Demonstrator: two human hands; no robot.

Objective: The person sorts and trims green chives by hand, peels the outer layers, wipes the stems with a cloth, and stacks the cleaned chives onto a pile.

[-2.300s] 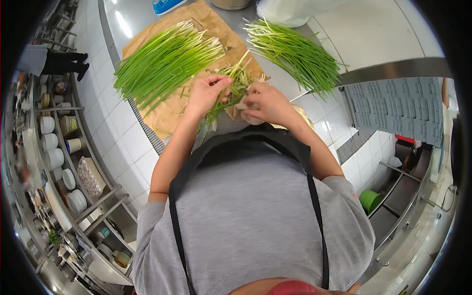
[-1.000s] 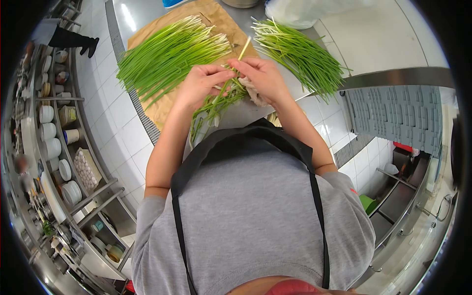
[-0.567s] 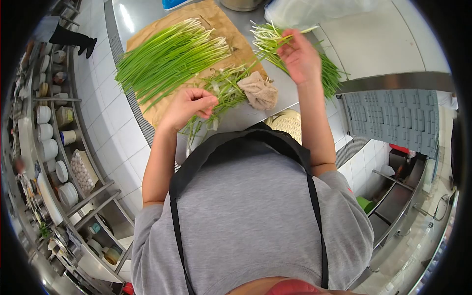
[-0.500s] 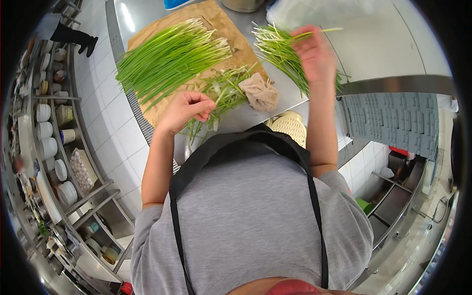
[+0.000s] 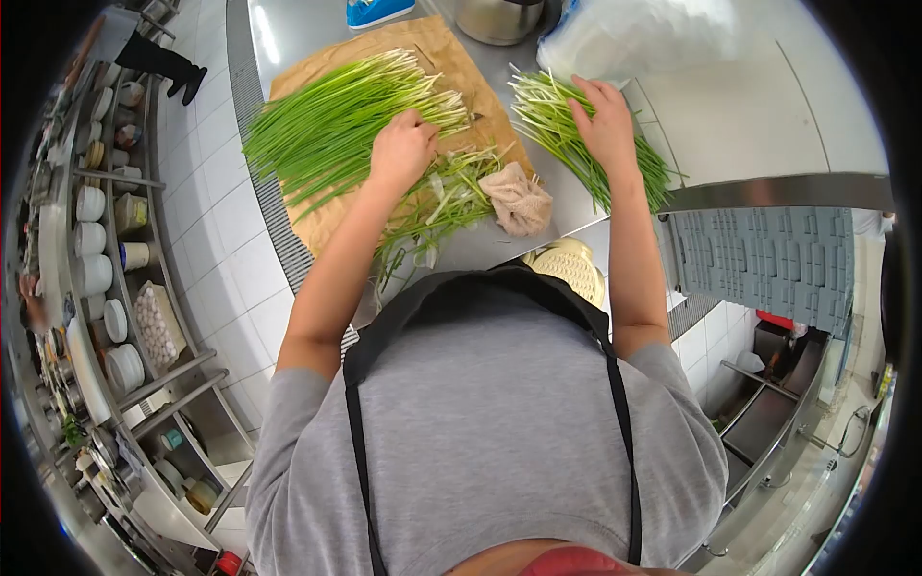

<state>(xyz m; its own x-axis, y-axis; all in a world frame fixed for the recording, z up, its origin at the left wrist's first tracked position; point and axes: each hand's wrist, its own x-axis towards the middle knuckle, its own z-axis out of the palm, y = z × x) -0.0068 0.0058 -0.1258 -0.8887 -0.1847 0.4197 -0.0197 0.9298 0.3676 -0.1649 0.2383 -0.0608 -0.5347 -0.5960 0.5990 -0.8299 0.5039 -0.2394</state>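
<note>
A large bunch of green stalks (image 5: 331, 120) lies on brown paper (image 5: 456, 58) on the metal table. My left hand (image 5: 405, 149) rests at its lower right edge, fingers curled down; what they pinch, if anything, is hidden. On the right, a second bunch (image 5: 567, 125) lies on bare metal, its white ends toward the top left. Over that bunch is my right hand (image 5: 605, 123), fingers apart, with no stalk visible in it. Between the bunches are loose trimmings (image 5: 447, 197) and a crumpled beige cloth (image 5: 519, 199).
Behind the bunches stand a metal pot (image 5: 499, 19), a blue object (image 5: 377, 10) and a clear plastic bag (image 5: 639, 38). Shelves with white bowls (image 5: 93, 274) line the left. A person (image 5: 158, 60) stands at the upper left. Grey stacked trays (image 5: 764, 259) are at the right.
My left hand has moved up and right, from near the trimmings to the left bunch. The stalk that was in my right hand is out of it, and that hand is lower over the right bunch.
</note>
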